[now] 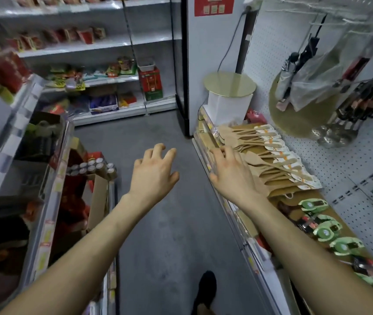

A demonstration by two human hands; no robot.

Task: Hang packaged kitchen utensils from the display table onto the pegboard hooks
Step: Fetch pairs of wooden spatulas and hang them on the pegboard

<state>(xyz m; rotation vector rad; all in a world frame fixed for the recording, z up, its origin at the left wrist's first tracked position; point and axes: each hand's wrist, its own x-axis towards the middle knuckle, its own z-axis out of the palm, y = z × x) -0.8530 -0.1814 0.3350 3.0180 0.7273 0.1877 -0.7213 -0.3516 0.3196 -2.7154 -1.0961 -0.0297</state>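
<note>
Nearest on the right, the display table [349, 223] carries green packaged tools [326, 230], beside the right forearm. A little farther lies the row of wooden spatulas [271, 160], overlapping one on another. Their long axis goes across the table: the broad heads point left, to the aisle, and the handles with paper cards point right, to the pegboard [351, 169].

The right hand [228, 169] is the nearer one. It is over the left ends of the spatulas, at their heads, with fingers spread and a little bent, and it grasps nothing. If the fingertips touch the wood, I cannot tell. The left hand [153, 171] hangs over the aisle floor, well apart from the table, with fingers loosely curled and nothing in it.

So the spatulas lie under the right hand and to its right. I judge that the pick belongs to this hand. Farther right, metal ladles [337, 133] already hang on the pegboard.
</note>
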